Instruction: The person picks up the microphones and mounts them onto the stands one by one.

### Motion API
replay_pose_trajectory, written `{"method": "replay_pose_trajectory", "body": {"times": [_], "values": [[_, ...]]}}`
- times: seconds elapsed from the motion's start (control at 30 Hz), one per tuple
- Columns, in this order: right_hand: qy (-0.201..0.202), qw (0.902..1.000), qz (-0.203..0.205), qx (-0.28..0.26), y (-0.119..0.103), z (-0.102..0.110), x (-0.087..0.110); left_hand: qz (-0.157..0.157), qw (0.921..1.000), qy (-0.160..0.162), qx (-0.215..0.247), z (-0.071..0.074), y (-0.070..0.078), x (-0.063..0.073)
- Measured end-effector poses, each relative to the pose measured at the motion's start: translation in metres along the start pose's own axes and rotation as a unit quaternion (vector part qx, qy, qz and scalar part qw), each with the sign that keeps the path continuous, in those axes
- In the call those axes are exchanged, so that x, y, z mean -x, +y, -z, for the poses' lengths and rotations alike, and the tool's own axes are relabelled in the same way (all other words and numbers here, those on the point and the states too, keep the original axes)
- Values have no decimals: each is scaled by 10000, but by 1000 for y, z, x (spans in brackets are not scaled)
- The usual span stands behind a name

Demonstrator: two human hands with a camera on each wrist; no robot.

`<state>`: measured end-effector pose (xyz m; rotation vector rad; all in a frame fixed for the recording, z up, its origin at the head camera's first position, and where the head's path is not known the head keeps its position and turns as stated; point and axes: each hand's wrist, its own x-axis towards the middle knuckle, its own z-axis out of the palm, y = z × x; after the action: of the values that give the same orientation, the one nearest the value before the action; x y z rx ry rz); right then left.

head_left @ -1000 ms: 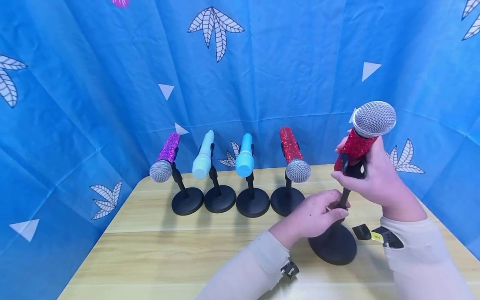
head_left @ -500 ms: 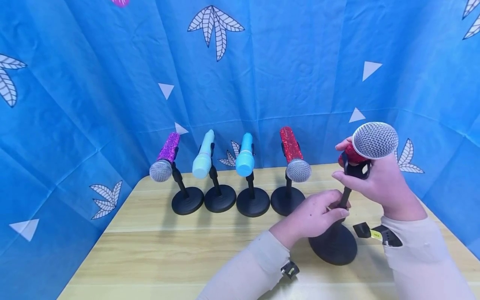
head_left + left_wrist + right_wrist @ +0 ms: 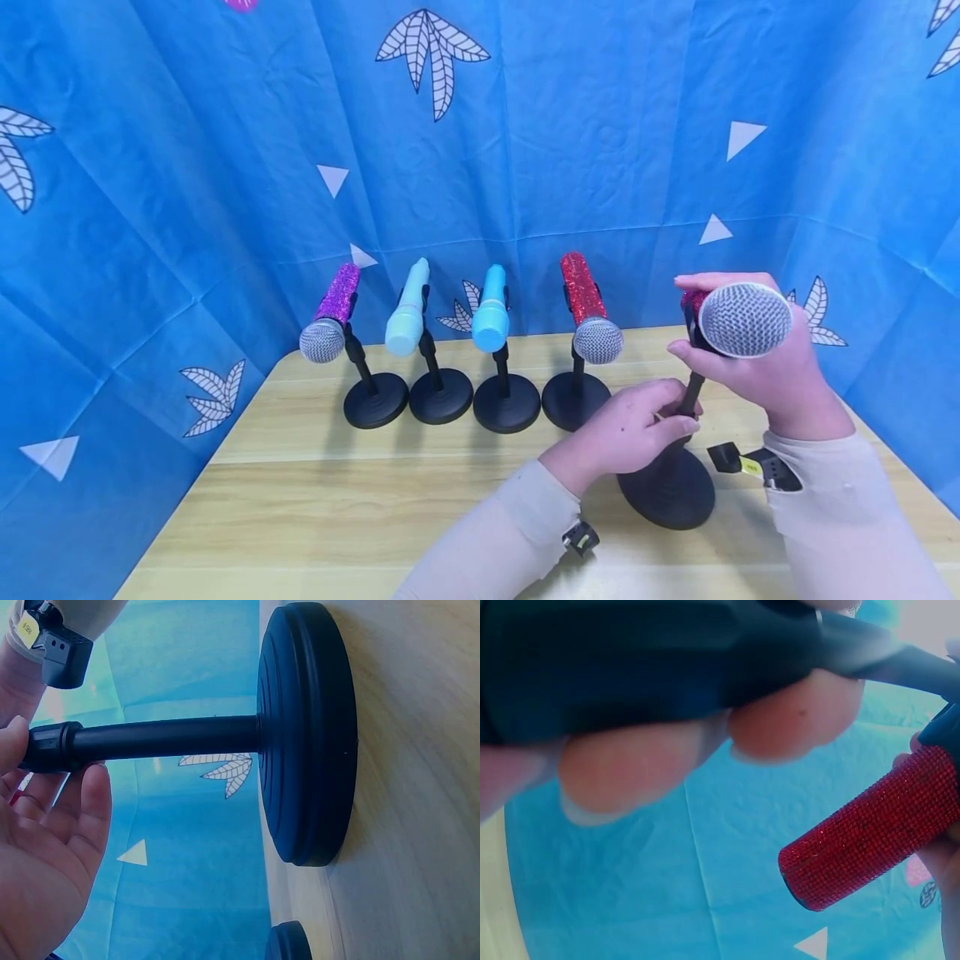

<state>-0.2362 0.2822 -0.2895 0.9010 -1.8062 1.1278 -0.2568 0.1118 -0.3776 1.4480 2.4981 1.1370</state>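
On the right of the head view, a black round-based microphone stand stands on the table, bearing a red glittery microphone whose silver mesh head faces the camera. My left hand grips the stand's pole, with fingers around the dark collar in the left wrist view. Higher up, my right hand holds the microphone at the clip, thumb on the near side. The mesh head hides most of the handle in the head view. In the right wrist view the red studded handle slants down from the clip.
In a row to the left stand a purple microphone, a pale mint one, a blue one and another red one, each on a black stand. Blue patterned cloth hangs behind the wooden table.
The red microphone's mesh head has tipped downward and toward the camera, hiding more of its handle. My right hand has turned with it; my left hand has stayed on the pole.
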Motion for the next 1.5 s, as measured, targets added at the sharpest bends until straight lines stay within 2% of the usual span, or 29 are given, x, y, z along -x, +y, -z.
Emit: {"method": "replay_pose_trajectory", "body": {"times": [0.17, 0.3, 0.43, 0.7, 0.83, 0.9, 0.97, 1.2, 1.37, 1.5], "values": [[392, 9960, 807, -16, 6, -4, -1, 9, 10000, -21, -27, 0, 1, -1], [467, 9921, 977, 639, 0, -7, -3, 70, 10000, -30, -15, 0, 2, -1], [300, 9907, 839, 1031, -6, -6, -4, 129, 9999, -37, 19, 0, 2, -1], [-595, 9940, 608, 692, 6, 4, -5, 51, 10000, 12, 46, -1, 0, 0], [-1035, 9932, 186, 491, 11, 11, -2, 87, 9999, 8, 55, -1, 0, 0], [-1109, 9932, 8, 365, 12, 11, 0, 122, 9999, -1, 56, -1, 0, 0], [-1051, 9940, -25, 313, 12, 8, 0, 161, 9999, -4, 43, -1, 1, 0], [-440, 9967, 408, 547, 10, 0, -2, 226, 9997, 8, -12, 0, 1, -1], [-186, 9926, 644, 1009, -1, -3, -4, 106, 9999, 35, -102, -1, 0, -1], [-25, 9899, 871, 1122, -9, -6, -6, 58, 9998, 16, -188, -1, 0, -1]]}}
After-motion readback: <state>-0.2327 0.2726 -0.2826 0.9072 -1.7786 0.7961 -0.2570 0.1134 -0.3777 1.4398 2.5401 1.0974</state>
